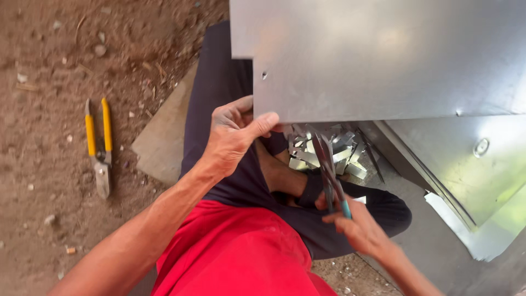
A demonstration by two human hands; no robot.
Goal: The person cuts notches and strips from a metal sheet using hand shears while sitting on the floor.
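Galvanised sheet metal (pixel 383 55), pale grey and dully reflective, fills the upper right of the head view, its lower edge running roughly level above the person's lap. The left hand (pixel 233 134) grips that edge at its lower left end: the thumb lies flat on the near face of the sheet, pressed toward the curled fingers, so the sheet is pinched between them. A small hole (pixel 264 75) shows in the sheet just above this hand.

The right hand (pixel 359 227) sits lower and to the right, closed around the teal-tipped handles of a pair of metal snips (pixel 329 167). The blades point up and slightly left, their tips reaching the sheet's lower edge just to the right of the left thumb. Whether the blades are biting the metal cannot be told.

Below the edge, between the two hands, lies a heap of small bright offcuts (pixel 323 151). More sheets of the same metal (pixel 466 181) lie stacked at the right, one bearing a round stud (pixel 481 147).

On the brown earth (pixel 49 66) at the left, well apart from both hands, rest yellow-handled cutters (pixel 99 151), blades pointing toward the viewer. A flat slab (pixel 164 140) lies beside the person's dark-trousered leg; the shirt is red.
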